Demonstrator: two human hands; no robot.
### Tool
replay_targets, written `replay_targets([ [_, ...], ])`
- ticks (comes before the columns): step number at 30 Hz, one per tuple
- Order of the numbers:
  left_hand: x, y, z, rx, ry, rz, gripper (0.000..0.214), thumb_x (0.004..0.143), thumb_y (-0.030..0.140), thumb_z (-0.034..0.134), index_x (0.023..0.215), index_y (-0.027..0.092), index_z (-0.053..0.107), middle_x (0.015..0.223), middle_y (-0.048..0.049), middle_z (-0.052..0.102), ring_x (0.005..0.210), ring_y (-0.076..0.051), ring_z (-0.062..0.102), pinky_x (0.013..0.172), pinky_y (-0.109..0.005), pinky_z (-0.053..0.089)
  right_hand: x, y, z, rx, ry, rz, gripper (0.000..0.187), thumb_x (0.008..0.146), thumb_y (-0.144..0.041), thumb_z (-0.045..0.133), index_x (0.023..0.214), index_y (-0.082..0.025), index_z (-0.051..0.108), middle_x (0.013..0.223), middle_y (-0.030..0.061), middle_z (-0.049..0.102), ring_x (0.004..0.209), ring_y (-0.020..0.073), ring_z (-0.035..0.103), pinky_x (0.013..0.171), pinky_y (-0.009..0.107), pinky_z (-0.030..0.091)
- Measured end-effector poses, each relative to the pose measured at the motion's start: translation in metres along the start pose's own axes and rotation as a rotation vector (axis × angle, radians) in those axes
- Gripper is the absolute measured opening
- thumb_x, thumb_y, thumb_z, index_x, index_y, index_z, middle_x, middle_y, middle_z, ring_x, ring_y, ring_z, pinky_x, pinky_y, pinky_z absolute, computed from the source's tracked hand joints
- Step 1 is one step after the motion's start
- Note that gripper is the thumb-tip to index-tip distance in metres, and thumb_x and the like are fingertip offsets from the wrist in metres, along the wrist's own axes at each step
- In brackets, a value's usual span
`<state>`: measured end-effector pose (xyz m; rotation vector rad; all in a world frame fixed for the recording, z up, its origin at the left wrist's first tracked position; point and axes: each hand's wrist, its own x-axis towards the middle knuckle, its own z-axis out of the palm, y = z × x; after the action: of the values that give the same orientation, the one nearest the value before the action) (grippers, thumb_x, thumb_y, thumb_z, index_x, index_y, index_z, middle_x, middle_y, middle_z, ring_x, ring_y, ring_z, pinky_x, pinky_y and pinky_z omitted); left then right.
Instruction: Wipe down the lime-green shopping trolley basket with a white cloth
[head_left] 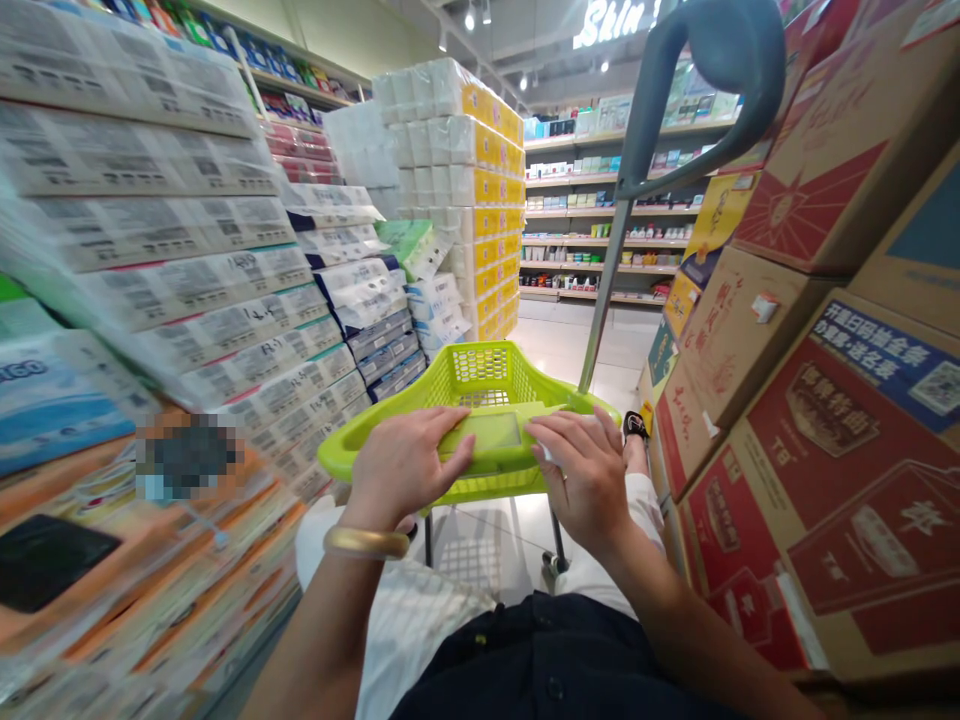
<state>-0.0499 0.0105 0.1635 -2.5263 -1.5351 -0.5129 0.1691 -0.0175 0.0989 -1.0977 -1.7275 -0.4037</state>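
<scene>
A lime-green rolling shopping basket (484,462) stands upright right in front of my body, its slotted inside showing bare. My left hand (409,455) is closed over the left part of its near rim, thumb pointing inward along the edge. A gold bangle (367,543) circles that wrist. Over the right part of the same rim my right hand (583,470) is closed, with its fingers bent on the edge. From the basket's right corner rises a metal pole (606,285) topped by a grey loop handle (759,95); neither hand touches the handle.
Wrapped paper packs (172,230) are piled high on the left. Below them lie a black phone-like slab (52,560) and a blurred-out item (187,455). Cardboard cartons (840,480) form a wall on the right. Ahead are stacked rolls (457,150) and shelves of goods (600,220).
</scene>
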Motion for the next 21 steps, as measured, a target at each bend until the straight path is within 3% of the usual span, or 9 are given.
replay_targets([
  [3, 0.000, 0.000, 0.000, -0.002, -0.004, 0.003, 0.052, 0.093, 0.052, 0.034, 0.121, 0.023, 0.066, 0.120, -0.0049, 0.071, 0.104, -0.027, 0.068, 0.087, -0.041, 0.053, 0.002, 0.007, -0.001, 0.016, 0.020, -0.034, 0.022, 0.095, -0.019, 0.052, 0.107, -0.027, 0.069, 0.104, -0.0001, 0.075, 0.099, 0.0187, 0.067, 0.107, 0.039, 0.035],
  [7, 0.000, 0.000, 0.000, -0.002, -0.004, 0.004, 0.052, 0.093, 0.052, 0.033, 0.122, 0.023, 0.066, 0.120, -0.0044, 0.071, 0.104, -0.028, 0.068, 0.086, -0.042, 0.053, 0.011, 0.025, -0.009, -0.058, 0.051, 0.099, 0.024, 0.098, -0.026, 0.047, 0.095, -0.022, 0.071, 0.091, 0.0049, 0.075, 0.088, 0.0212, 0.067, 0.091, 0.037, 0.044],
  [14, -0.001, -0.002, 0.001, -0.008, 0.017, 0.012, 0.051, 0.092, 0.052, 0.036, 0.119, 0.021, 0.067, 0.117, -0.0059, 0.072, 0.101, -0.028, 0.069, 0.084, -0.042, 0.054, 0.028, 0.010, -0.013, -0.183, -0.250, 0.062, 0.026, 0.097, -0.027, 0.050, 0.082, -0.022, 0.069, 0.079, 0.0027, 0.074, 0.071, 0.0183, 0.063, 0.071, 0.030, 0.040],
  [18, -0.001, -0.003, 0.000, -0.015, 0.015, 0.018, 0.051, 0.092, 0.051, 0.036, 0.119, 0.022, 0.067, 0.118, -0.0060, 0.072, 0.103, -0.028, 0.068, 0.086, -0.042, 0.053, 0.030, 0.026, -0.014, -0.197, -0.190, 0.114, 0.030, 0.099, -0.030, 0.046, 0.083, -0.021, 0.070, 0.075, 0.0041, 0.073, 0.068, 0.0193, 0.062, 0.070, 0.031, 0.040],
  [21, 0.000, -0.003, 0.001, -0.009, 0.013, 0.013, 0.052, 0.092, 0.052, 0.036, 0.119, 0.021, 0.067, 0.118, -0.0062, 0.072, 0.103, -0.028, 0.068, 0.085, -0.043, 0.053, 0.024, 0.026, -0.014, -0.149, -0.117, 0.111, 0.031, 0.099, -0.030, 0.046, 0.081, -0.021, 0.069, 0.080, 0.0054, 0.074, 0.074, 0.0206, 0.063, 0.080, 0.034, 0.043],
])
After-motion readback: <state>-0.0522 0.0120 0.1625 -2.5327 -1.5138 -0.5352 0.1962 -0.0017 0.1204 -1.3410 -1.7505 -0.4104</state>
